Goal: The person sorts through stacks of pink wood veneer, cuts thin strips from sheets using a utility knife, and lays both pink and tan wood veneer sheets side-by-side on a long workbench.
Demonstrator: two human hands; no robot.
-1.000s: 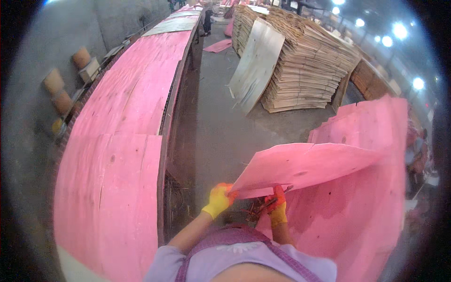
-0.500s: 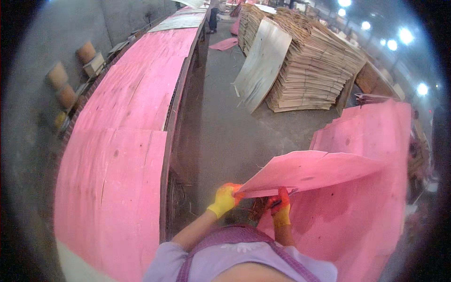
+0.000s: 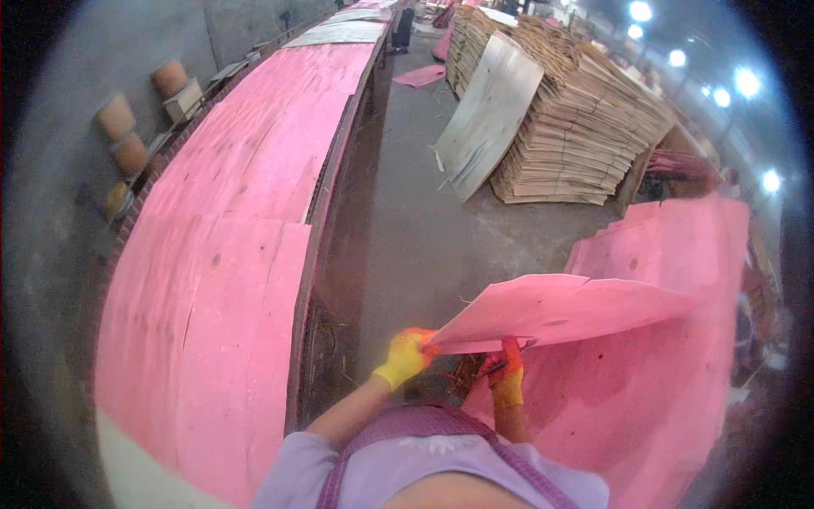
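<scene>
A pink veneer sheet [image 3: 553, 307] is lifted above a leaning pile of larger pink sheets [image 3: 615, 399] at the right. My left hand [image 3: 405, 355], in a yellow glove with an orange palm, grips the lifted sheet's near left corner. Just under its near edge, my right hand [image 3: 506, 367], gloved the same way, is closed on a dark tool [image 3: 493, 366], partly hidden by fingers and sheet, too small to identify. Overlapping pink sheets [image 3: 212, 322] cover a long conveyor-like bench to my left.
A tall stack of plain veneer [image 3: 577, 127] stands ahead right, with a pale sheet [image 3: 487, 114] leaning on it. A person in dark trousers [image 3: 403, 32] stands far along the bench. A pink piece [image 3: 418, 76] lies on the floor [image 3: 381, 212]. A wall [image 3: 93, 68] runs along the left.
The held sheet and both hands have shifted slightly right, and the sheet's raised edge sits a little lower. The camera's view of the surroundings has shifted slightly.
</scene>
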